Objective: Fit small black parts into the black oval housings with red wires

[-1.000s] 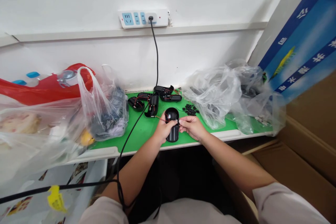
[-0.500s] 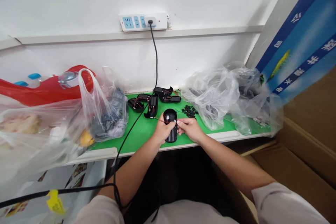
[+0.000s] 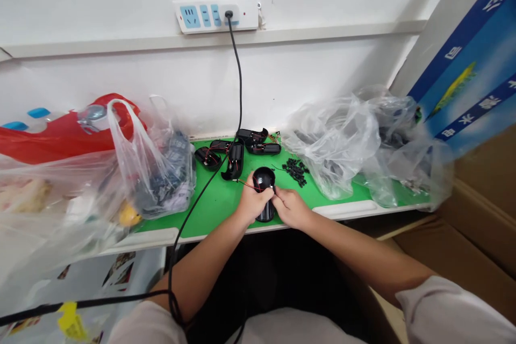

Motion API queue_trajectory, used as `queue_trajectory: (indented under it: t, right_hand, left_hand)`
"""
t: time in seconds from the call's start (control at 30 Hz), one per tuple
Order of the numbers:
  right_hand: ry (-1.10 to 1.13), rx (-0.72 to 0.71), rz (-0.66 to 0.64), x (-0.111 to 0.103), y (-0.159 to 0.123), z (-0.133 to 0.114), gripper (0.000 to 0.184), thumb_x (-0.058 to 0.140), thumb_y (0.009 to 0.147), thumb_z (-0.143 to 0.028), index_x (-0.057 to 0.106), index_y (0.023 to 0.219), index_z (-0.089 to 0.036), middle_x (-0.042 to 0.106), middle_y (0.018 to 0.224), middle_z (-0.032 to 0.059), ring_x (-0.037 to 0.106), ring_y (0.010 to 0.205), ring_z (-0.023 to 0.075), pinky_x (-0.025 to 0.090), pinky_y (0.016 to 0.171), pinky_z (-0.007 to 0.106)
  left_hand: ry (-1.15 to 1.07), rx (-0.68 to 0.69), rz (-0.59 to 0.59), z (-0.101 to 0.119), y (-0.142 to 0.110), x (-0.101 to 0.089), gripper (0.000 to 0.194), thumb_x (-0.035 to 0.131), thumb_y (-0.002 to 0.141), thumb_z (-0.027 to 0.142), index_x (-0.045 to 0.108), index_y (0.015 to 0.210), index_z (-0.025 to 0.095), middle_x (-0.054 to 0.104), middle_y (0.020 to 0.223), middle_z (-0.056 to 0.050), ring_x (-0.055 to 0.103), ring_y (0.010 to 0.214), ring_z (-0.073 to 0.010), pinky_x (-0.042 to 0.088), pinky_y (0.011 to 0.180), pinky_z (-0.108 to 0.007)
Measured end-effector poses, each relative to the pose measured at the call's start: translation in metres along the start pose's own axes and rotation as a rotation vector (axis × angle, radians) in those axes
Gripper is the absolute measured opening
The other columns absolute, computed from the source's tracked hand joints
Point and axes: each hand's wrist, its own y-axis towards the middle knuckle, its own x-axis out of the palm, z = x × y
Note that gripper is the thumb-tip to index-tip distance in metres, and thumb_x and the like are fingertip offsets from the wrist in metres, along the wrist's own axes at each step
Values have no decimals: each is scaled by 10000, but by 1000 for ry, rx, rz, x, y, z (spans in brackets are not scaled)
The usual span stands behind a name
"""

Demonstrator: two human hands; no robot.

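Note:
Close to the table's front edge, my left hand is closed round a glossy black plastic housing with a round, hollow far end and a longer near part. The left thumb lies across its middle, and thin red wires stick out on the left. My right hand is closed at the housing's right side, its fingertips pressed to the edge near the left thumb. Whether a small part is pinched there is too small to tell. Behind lie several similar black housings with red wires. Small black pieces form a pile to the right.
A black cable drops from the power strip across the green table top and past my left arm. Filled plastic bags stand left and right. A cardboard box is at lower right.
My right hand has moved in closer against the housing, its fingers now tucked to its side. The left hand keeps its hold. The view has shifted slightly.

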Motion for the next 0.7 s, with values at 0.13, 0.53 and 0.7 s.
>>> queue_trajectory:
  t: [0.13,0.53,0.7]
  right_hand:
    - [-51,-7,-34,0,1,1,190,346,896,-216,493,783,-175,515,620,18,456,545,128,331,575,255]
    - [91,35,11,-1,4,0,229,379,895,-256,570,812,-161,560,659,21,501,587,131,364,600,252]
    - [618,262,173,-3,11,12,320,477,860,-413,636,1012,-180,581,642,-3,505,552,129,399,545,247]
  left_hand:
    - [22,4,-1,2,1,1,343,619,597,146,526,926,172,532,759,26,492,670,-107,412,649,-226]
    - [-52,-77,-22,-1,6,1,335,634,614,179,528,932,176,548,761,22,531,676,-106,456,666,-241]
    - [-210,-373,-233,9,6,-6,471,648,637,259,454,1066,227,554,704,28,561,537,-137,498,508,-309]
